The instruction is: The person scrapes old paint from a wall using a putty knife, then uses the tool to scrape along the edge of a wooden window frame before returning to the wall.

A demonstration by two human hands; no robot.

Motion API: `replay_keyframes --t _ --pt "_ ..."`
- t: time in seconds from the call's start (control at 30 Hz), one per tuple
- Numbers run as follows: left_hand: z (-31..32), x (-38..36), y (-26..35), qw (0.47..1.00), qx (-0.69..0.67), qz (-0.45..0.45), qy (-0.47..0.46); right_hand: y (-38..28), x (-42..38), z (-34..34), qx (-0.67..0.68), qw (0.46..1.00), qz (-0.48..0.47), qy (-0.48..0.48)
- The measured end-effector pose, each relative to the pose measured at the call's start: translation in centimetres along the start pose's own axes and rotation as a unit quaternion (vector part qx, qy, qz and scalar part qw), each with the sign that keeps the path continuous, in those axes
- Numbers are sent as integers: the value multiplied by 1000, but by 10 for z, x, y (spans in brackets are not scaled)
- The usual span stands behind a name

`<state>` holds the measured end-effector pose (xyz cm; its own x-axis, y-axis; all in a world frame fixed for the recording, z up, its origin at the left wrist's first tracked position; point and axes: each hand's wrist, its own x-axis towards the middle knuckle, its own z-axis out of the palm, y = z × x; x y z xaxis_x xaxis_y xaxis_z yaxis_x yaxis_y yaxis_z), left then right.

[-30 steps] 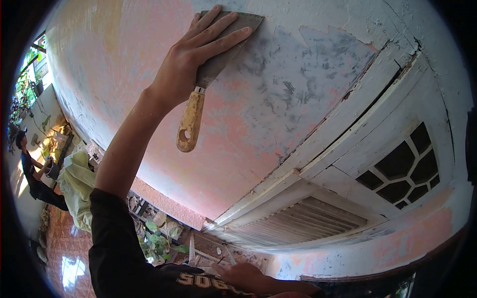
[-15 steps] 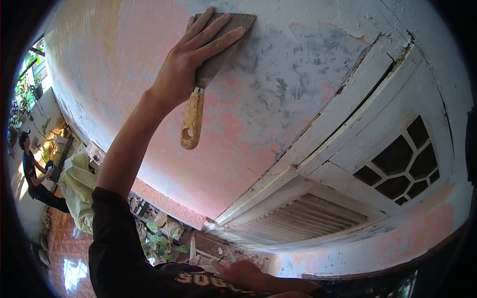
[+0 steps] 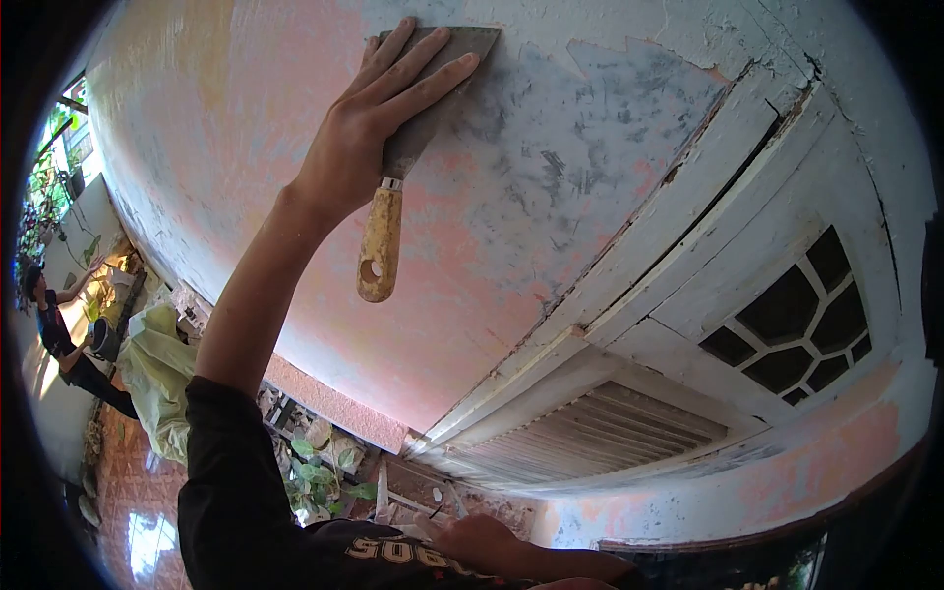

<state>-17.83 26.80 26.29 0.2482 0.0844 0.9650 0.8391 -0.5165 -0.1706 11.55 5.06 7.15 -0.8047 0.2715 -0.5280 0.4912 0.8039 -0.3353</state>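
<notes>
My left hand (image 3: 379,113) is raised high, its fingers spread flat over the blade of a wide putty knife (image 3: 440,93). They press the blade against the patchy pink and grey wall (image 3: 511,236). The knife's worn yellowish wooden handle (image 3: 381,241) hangs down past my wrist, ungripped, with a hole near its end. My left thumb is hidden. Low in front of my shirt, my right hand (image 3: 472,536) is closed. A thin pale piece (image 3: 458,503) sticks up from it, too small to name.
A white door (image 3: 678,265) with a louvred panel (image 3: 610,423) and dark grille openings lies to the right, its frame cracked. Below left are a pale green cloth (image 3: 157,369), plants (image 3: 320,477) and a reddish tiled floor (image 3: 123,492). Another person (image 3: 64,334) stands at far left with a dark bucket (image 3: 103,339).
My left hand and the putty knife have shifted very slightly left across the view. The other person has raised one arm toward the wall. My right hand stays put.
</notes>
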Motion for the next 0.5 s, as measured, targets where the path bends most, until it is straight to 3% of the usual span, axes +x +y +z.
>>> replay_keyframes --t 0.23,0.5 --pt "-4 7 2 1000 -12 -12 -15 1 0 4 -10 1000 -7 -24" --pt "1 5 4 1000 -14 -10 3 6 -1 15 -10 999 -18 34"
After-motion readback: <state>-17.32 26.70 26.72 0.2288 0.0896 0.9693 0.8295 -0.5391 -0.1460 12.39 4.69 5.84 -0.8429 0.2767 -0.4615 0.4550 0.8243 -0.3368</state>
